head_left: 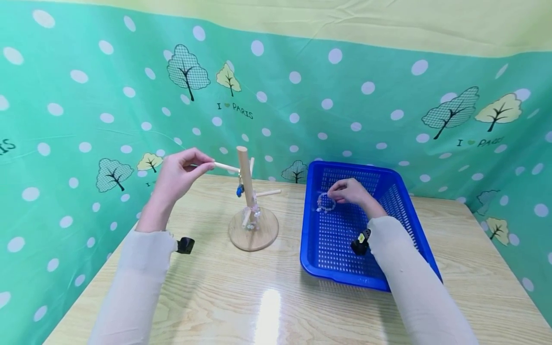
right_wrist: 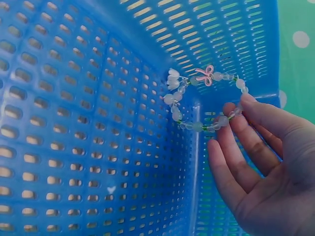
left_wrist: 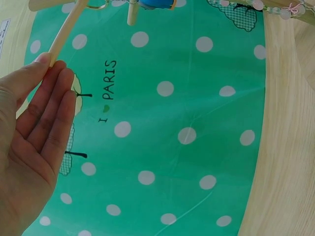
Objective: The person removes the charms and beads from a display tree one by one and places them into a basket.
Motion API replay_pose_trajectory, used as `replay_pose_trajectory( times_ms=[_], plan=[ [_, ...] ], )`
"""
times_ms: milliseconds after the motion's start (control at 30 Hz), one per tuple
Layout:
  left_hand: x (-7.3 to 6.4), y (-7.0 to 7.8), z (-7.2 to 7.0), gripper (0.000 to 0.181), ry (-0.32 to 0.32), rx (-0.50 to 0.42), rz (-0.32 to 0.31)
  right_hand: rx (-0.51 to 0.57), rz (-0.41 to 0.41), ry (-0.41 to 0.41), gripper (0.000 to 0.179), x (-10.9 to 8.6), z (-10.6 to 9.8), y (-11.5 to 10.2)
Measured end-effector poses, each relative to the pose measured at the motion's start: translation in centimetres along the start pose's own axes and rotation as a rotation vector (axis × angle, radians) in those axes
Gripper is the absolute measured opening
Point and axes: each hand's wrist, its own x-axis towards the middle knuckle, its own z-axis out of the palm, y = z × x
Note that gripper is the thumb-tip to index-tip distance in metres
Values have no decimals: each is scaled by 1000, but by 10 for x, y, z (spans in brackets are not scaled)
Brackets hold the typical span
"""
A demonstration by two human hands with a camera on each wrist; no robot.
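Observation:
A wooden stand (head_left: 244,177) with several thin pegs rises from a round base (head_left: 258,238). My left hand (head_left: 178,172) pinches the tip of its left peg (left_wrist: 67,34) between thumb and forefinger. On that peg, close to the post, hangs a keychain with a blue charm (head_left: 239,190). Lower down, beaded jewellery with pink and clear beads (head_left: 255,211) hangs by the front peg. Inside the blue basket, my right hand (head_left: 350,191) pinches a beaded bracelet (right_wrist: 197,126) at one side. It has pale beads, a pink bow charm and a white flower charm.
To the right of the stand, the blue perforated basket (head_left: 305,230) stands on the wooden table (head_left: 224,297). A green dotted cloth (head_left: 276,115) hangs behind the table and along its sides. Dark wrist cameras sit at both cuffs.

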Motion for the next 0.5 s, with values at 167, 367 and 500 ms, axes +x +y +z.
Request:
replay_pose_trajectory(
  times_ms=[167, 367, 500],
  plan=[
    [0, 1, 0, 16, 0, 0, -3, -19, -5, 21, 26, 3, 2, 2],
    [-1, 3, 1, 16, 0, -12, -4, -30, 0, 33, 22, 7, 4, 3],
    [-1, 3, 1, 16, 1, -14, -3, -26, 11, 55, 22, 8, 5, 3]
  ],
)
